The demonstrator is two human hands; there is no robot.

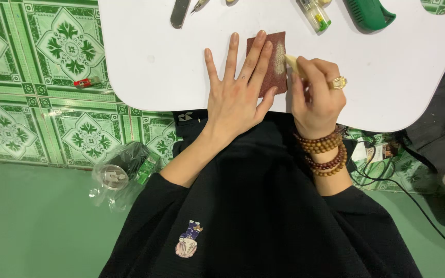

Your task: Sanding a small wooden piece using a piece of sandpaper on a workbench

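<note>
Right at the near edge of the white table [155, 62] is where you are working: your wrists cross that rim, and both hands sit just past it. Beyond your fingertips the tabletop runs bare for a stretch before a row of tools along the far edge, among them a dark file [179, 13], a yellow-green lighter [315, 14] and a green-handled tool [371, 13]. To the outer side of your left hand [235, 95] the surface lies open out to the rounded corner.

Your left hand is flat and spread, fingers apart, with its index and middle fingers pressing down on a reddish-brown sheet of sandpaper [276, 64] (a pale dusty streak marks the sheet's edge nearest your other hand). Your right hand [316, 98], just beside it, is curled closed, pinching a small pale stick-like piece [292, 63] whose tip touches the sandpaper. A gold ring and brown bead bracelets [323, 152] sit on that hand and wrist.
</note>
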